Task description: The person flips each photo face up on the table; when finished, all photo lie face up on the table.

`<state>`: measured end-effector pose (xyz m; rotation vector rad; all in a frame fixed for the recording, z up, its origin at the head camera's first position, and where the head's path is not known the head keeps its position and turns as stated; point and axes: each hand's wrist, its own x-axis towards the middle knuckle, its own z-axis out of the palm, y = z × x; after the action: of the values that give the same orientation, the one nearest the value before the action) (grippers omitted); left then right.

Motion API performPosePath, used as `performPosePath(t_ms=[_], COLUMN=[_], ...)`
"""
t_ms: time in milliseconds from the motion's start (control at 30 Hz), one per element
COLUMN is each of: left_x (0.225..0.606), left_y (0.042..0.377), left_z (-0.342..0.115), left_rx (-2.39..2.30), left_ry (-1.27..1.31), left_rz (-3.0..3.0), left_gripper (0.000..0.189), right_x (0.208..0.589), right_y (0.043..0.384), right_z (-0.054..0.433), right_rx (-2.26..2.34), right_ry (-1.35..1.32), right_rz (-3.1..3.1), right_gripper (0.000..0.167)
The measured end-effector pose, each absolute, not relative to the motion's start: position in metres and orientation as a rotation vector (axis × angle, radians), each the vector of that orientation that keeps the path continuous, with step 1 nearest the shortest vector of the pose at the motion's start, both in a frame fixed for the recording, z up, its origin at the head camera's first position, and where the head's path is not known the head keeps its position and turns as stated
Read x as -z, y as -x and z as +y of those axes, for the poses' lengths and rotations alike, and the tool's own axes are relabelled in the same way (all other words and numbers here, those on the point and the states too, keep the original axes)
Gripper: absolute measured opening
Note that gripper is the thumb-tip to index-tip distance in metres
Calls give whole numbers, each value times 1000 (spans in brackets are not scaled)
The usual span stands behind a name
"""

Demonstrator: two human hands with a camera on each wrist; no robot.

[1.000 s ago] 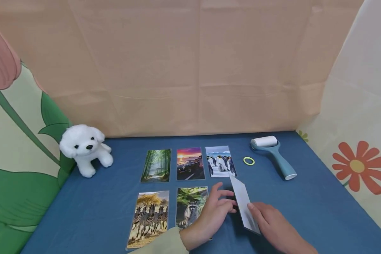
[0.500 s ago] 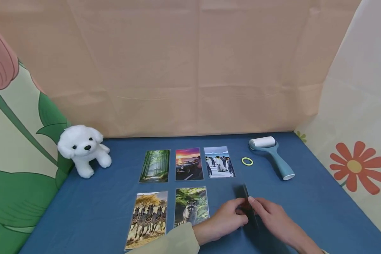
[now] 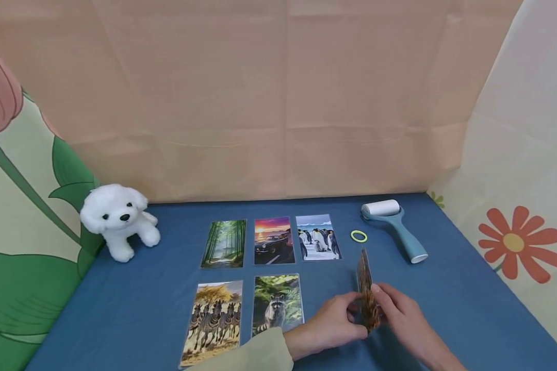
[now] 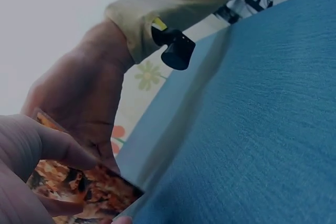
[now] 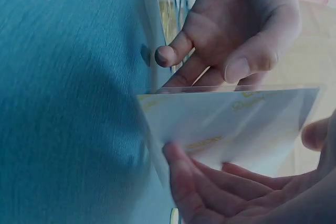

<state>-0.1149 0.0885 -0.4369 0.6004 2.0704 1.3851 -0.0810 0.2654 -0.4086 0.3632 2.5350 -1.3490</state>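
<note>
A laminated picture card stands on edge between my hands in the head view. Its brown and orange picture side faces left; its whitish back shows in the right wrist view. My right hand holds the card from the right, thumb near its upper edge and fingers against the back. My left hand is at the picture side, its loosely bent fingers overlapping the card. Left of it lie the raccoon card, partly hidden by the left arm, and the zebra card.
Forest, car and penguin cards form a back row. A yellow-green ring and a blue-handled lint roller lie back right. A white plush dog sits at the left on the blue cloth.
The card has turned from showing its pale back to standing nearly edge-on, with some of its picture side visible. My left hand has moved right and up against it.
</note>
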Motion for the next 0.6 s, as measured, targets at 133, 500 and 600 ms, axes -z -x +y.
performPosePath(t_ms=[133,500,600], left_x=[435,430,429], left_y=[115,111,110], left_z=[85,74,72], left_rx=[-1341,-1385,-1417], left_ry=[-641,-643,-601], left_rz=[2117,2173,2181], left_gripper=[64,73,75], right_x=[406,401,401], right_y=[78,68,65], right_z=[263,258,255], right_rx=[1413,1529,1514], right_ry=[-358,-282,-263], right_rz=[2543,2592,2709], right_gripper=[74,67,55])
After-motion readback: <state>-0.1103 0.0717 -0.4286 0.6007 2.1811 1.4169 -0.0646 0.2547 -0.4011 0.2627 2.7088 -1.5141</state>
